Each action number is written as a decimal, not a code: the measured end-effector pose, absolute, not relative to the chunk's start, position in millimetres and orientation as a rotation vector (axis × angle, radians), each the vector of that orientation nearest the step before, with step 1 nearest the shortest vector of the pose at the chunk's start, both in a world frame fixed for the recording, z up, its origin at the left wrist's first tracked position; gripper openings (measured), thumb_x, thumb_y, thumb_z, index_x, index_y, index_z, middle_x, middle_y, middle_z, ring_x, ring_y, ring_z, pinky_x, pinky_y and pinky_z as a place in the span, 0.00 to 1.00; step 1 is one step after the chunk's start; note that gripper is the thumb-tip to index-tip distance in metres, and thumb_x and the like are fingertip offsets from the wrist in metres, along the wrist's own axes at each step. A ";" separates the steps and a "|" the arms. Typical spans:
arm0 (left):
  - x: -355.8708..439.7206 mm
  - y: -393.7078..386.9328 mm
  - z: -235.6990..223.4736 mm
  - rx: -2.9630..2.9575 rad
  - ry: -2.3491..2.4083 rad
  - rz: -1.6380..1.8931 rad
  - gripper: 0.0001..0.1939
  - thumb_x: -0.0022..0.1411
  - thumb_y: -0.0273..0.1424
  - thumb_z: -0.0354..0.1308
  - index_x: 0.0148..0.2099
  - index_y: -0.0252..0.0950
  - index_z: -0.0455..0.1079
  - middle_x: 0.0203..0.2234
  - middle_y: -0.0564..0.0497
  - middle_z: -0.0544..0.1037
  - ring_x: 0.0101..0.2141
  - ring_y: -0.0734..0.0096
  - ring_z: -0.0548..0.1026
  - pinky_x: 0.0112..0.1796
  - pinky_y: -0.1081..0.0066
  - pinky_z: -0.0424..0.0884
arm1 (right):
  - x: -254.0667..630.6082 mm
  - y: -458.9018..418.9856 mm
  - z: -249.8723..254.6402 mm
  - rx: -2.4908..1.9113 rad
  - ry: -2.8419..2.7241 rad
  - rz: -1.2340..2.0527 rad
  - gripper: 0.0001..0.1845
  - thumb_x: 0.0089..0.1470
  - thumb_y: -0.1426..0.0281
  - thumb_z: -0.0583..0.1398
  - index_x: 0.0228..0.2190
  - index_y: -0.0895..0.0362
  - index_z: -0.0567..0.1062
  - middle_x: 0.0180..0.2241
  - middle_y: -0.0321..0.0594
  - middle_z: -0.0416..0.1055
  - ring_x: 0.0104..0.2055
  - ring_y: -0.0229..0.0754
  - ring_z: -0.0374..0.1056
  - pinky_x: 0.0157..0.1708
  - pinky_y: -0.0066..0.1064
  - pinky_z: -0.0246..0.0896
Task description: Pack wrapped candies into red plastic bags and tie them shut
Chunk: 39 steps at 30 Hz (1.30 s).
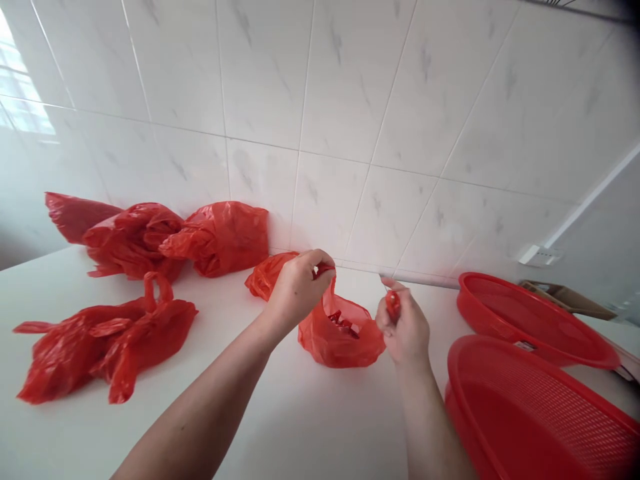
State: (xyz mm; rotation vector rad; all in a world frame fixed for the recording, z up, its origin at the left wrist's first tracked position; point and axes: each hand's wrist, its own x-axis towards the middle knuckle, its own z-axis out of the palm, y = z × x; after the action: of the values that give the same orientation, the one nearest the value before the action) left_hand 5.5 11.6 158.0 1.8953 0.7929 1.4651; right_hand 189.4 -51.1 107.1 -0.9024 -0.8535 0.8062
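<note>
A white counter [310,427] is seen from above, backed by a wall of white tiles [350,100].

At the far left, three filled red plastic bags [150,237] are bunched against the wall, touching one another. Nearer, on the left, two more red bags [107,340] lie flat side by side, their long axes running left to right, with one handle loop standing up.

Toward the middle, a small red bag [340,333] sits on the counter with its mouth held open and facing up toward the viewer; something red can be made out inside, too small to identify. A further crumpled red bag [267,273] lies just behind it to the left. Seven bags are counted in all.

The left hand [297,287] is closed on the far-left edge of the open bag's rim, fingers pinched together on the plastic. The right hand [407,327] is closed on the bag's right handle, which is pulled up between thumb and fingers. The mouth is stretched between the two hands, left to right.

At the right, two round red plastic baskets are seen: a perforated one [540,413] near, and a shallower one [535,320] farther back. A brown paper piece [570,297] lies beyond them.
</note>
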 end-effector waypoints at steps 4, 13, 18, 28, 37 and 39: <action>14.3 1.1 159.9 1.796 0.633 1.258 0.05 0.54 0.27 0.58 0.36 0.38 0.70 0.24 0.55 0.71 0.23 0.75 0.67 0.25 0.75 0.63 | 161.7 -57.5 118.3 -1.105 -1.276 0.905 0.27 0.50 0.57 0.61 0.51 0.50 0.67 0.19 0.28 0.62 0.20 0.34 0.58 0.22 0.26 0.54; 12.0 -5.6 121.9 1.920 0.688 1.436 0.08 0.56 0.27 0.59 0.40 0.39 0.69 0.38 0.49 0.72 0.35 0.70 0.71 0.35 0.70 0.69 | 155.8 -44.8 106.2 -1.189 -1.203 0.880 0.21 0.54 0.52 0.57 0.22 0.56 0.65 0.16 0.31 0.58 0.18 0.33 0.55 0.18 0.26 0.49; 17.2 -3.5 101.7 2.293 0.626 1.274 0.17 0.52 0.26 0.62 0.46 0.42 0.71 0.38 0.48 0.70 0.39 0.64 0.70 0.40 0.66 0.68 | 155.7 -45.9 100.7 -1.111 -1.069 0.948 0.25 0.55 0.50 0.53 0.18 0.56 0.62 0.14 0.30 0.54 0.16 0.31 0.47 0.15 0.26 0.41; 22.5 5.0 90.7 2.483 0.849 1.132 0.09 0.56 0.20 0.51 0.28 0.38 0.67 0.26 0.51 0.68 0.31 0.68 0.66 0.31 0.70 0.61 | 165.8 -50.7 93.3 -1.178 -1.116 0.953 0.24 0.54 0.50 0.53 0.26 0.58 0.72 0.17 0.36 0.67 0.16 0.34 0.54 0.18 0.27 0.48; 23.2 8.4 81.6 2.327 0.872 1.153 0.09 0.57 0.20 0.48 0.28 0.38 0.62 0.27 0.52 0.69 0.30 0.69 0.66 0.30 0.70 0.59 | 173.5 -56.2 82.9 -1.220 -1.367 0.865 0.11 0.49 0.61 0.60 0.34 0.54 0.74 0.30 0.36 0.70 0.31 0.39 0.65 0.32 0.30 0.59; 23.2 7.2 81.3 2.319 0.914 1.137 0.09 0.57 0.21 0.48 0.27 0.38 0.61 0.25 0.53 0.69 0.29 0.68 0.66 0.28 0.70 0.57 | 174.6 -53.1 80.7 -1.354 -1.375 0.722 0.14 0.48 0.65 0.60 0.40 0.51 0.70 0.30 0.34 0.70 0.30 0.39 0.65 0.30 0.29 0.59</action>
State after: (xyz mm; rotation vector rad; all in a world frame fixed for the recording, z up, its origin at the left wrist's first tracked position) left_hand 23.2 7.2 81.3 2.3190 0.9140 1.1367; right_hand 174.6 -53.1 80.7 -1.3541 -1.3752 0.7224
